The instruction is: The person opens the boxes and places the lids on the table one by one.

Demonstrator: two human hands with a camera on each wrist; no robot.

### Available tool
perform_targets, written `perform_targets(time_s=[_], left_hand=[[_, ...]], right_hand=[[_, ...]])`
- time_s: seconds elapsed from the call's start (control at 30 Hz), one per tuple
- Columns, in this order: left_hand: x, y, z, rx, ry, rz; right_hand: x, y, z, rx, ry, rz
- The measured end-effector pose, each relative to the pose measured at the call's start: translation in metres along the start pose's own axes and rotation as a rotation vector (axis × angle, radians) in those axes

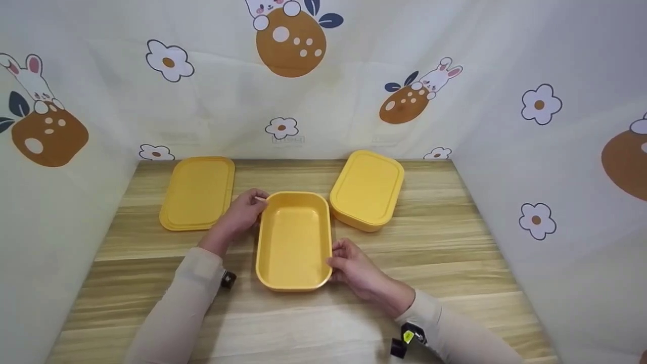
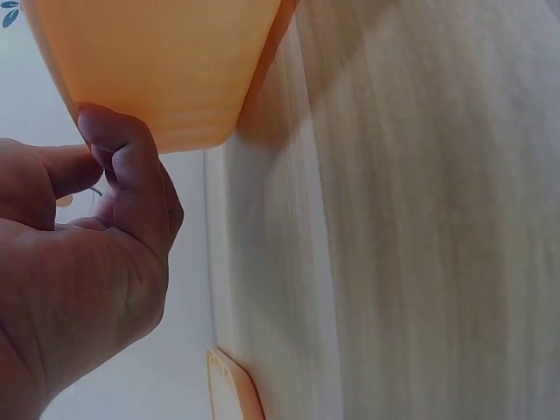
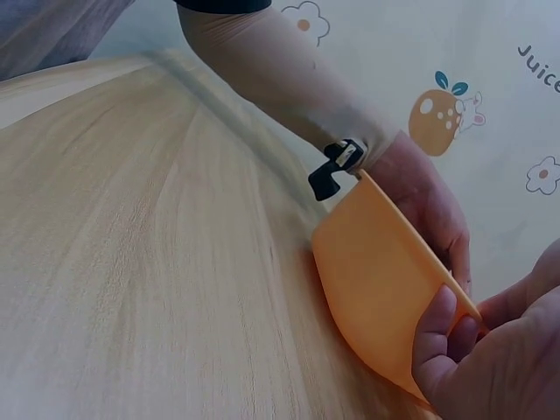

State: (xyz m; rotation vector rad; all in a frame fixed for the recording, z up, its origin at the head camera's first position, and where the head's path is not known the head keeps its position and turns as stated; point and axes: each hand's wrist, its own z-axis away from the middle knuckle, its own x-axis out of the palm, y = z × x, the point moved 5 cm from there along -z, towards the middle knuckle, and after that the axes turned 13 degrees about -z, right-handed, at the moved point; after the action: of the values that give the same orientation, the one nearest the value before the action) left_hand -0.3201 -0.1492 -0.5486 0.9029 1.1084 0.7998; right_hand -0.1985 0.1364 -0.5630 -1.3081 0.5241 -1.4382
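An uncovered yellow rectangular food container (image 1: 294, 247) is held between both hands, its hollow inside bare in the head view. My left hand (image 1: 246, 210) pinches its rim at the far left corner; in the left wrist view the thumb and curled fingers (image 2: 122, 144) meet at that edge. Lower on the opposite side, my right hand (image 1: 356, 268) grips the rim, with fingers (image 3: 435, 328) on the outer wall in the right wrist view. The container's underside is close over the wooden tabletop. Left of it lies a flat yellow lid (image 1: 198, 192).
A second yellow container with its lid on (image 1: 368, 187) stands at the back right, turned slightly. The wood-grain table (image 1: 429, 242) is bounded at the back and sides by a printed cloth (image 1: 212, 101) with rabbits, fruit and flowers. Both wrists wear small black cameras.
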Motion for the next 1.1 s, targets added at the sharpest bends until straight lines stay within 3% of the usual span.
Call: perform_targets(time_s=[0.7, 1.1], left_hand=[[-0.001, 0.006, 0.003, 0.063, 0.103, -0.146], [-0.009, 0.022, 0.012, 0.027, 0.063, 0.009]], right_hand=[[-0.003, 0.001, -0.001, 0.031, -0.002, -0.039], [-0.001, -0.013, -0.002, 0.02, -0.023, -0.064]])
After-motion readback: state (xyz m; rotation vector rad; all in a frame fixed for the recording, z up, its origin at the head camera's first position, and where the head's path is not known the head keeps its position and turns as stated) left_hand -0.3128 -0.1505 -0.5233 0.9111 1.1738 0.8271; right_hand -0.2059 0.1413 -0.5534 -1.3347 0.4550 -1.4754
